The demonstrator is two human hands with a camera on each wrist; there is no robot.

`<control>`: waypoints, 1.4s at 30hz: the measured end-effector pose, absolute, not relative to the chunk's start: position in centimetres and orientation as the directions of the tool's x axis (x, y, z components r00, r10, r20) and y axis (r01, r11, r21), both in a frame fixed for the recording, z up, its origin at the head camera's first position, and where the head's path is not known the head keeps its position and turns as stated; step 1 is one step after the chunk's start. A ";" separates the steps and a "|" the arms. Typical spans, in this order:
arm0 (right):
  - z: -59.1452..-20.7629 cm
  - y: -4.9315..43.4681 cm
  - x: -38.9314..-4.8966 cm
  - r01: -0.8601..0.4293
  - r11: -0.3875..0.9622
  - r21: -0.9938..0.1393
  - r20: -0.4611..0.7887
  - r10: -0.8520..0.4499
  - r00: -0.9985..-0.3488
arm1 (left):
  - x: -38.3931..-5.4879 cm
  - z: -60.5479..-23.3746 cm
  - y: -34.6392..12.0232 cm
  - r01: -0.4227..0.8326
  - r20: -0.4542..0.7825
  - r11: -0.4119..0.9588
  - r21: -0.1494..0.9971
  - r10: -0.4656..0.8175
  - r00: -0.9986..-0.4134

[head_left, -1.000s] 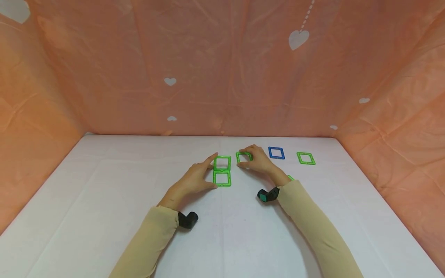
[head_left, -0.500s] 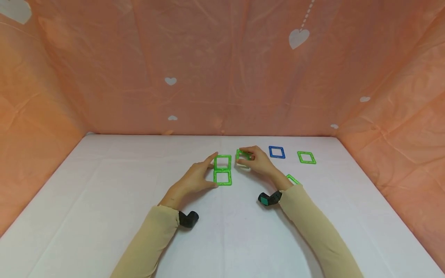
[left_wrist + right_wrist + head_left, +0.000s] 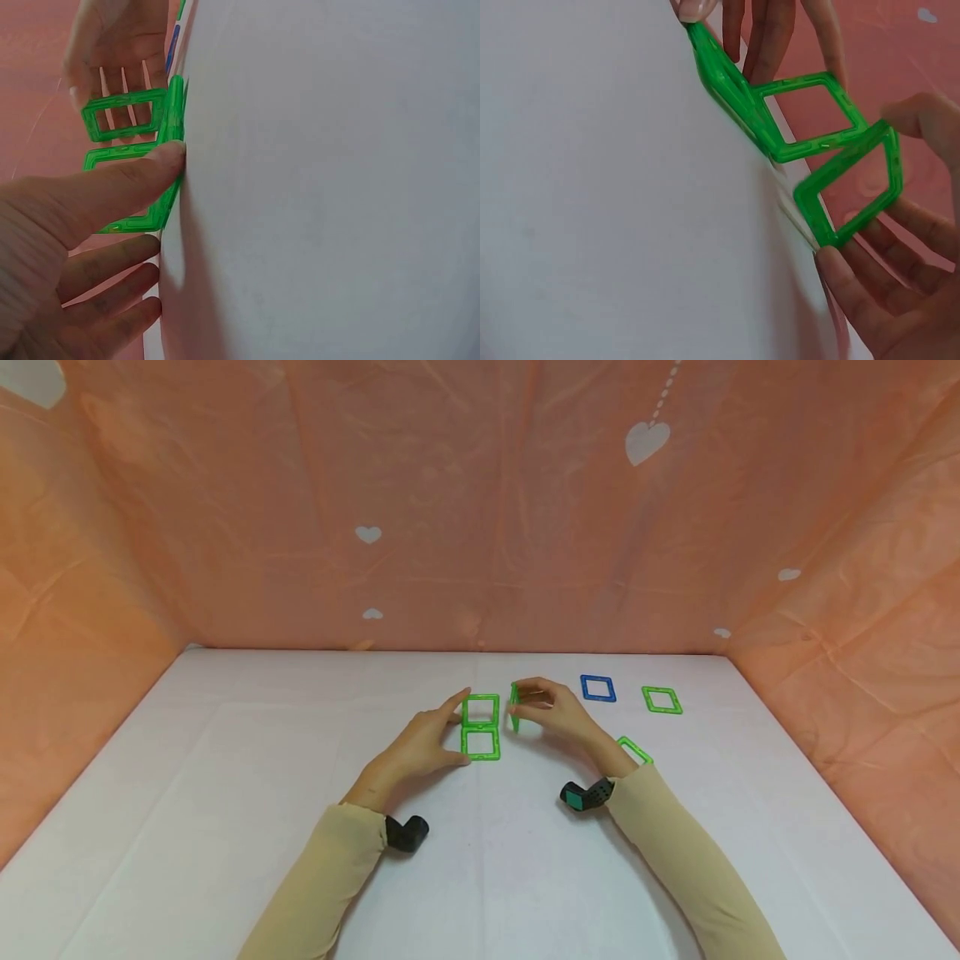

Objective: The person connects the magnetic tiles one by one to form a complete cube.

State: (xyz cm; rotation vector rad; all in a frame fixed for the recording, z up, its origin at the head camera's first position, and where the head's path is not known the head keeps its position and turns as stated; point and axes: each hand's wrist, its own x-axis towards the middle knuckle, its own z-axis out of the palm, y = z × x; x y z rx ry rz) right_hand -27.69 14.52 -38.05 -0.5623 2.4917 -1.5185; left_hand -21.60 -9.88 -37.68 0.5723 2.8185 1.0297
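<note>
Two green square magnetic tiles stand joined at one edge on the white table: a flat tile [image 3: 480, 757] in front, an upright tile [image 3: 480, 697] behind it. My left hand [image 3: 416, 745] holds this pair from the left side, thumb at the flat tile's front corner and index finger at the upright tile's top. Just right of the pair, my right hand [image 3: 555, 706] pinches another green magnetic tile [image 3: 892, 169] by its edges between thumb and fingers. That tile is turned on edge, apart from the pair in the head view, its open frame showing in both wrist views.
A blue magnetic tile [image 3: 600, 698] lies flat behind my right hand, with a green tile [image 3: 665, 711] farther right. Another green tile [image 3: 633, 748] is partly hidden by my right forearm. An orange cloth wall [image 3: 480, 568] rises behind the table [image 3: 225, 810].
My right hand has turned its green tile from nearly flat to upright, edge-on in the head view. The right forearm shifts slightly, uncovering more of the green tile beside it. My left hand stays put.
</note>
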 end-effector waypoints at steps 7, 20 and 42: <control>-38.1 14.5 -27.3 -0.267 0.355 -0.896 0.092 -0.439 -0.894 | -21.6 -37.6 -9.9 0.322 0.052 0.699 0.639 0.379 -0.924; -38.1 14.6 -26.8 -0.272 0.288 -0.918 0.087 -0.524 -0.848 | -21.6 -37.6 -9.9 0.317 0.045 0.701 0.638 0.377 -0.925; -38.5 14.3 -25.7 -0.278 0.250 -0.928 0.089 -0.574 -0.814 | -21.4 -37.5 -9.8 0.339 0.067 0.700 0.628 0.386 -0.920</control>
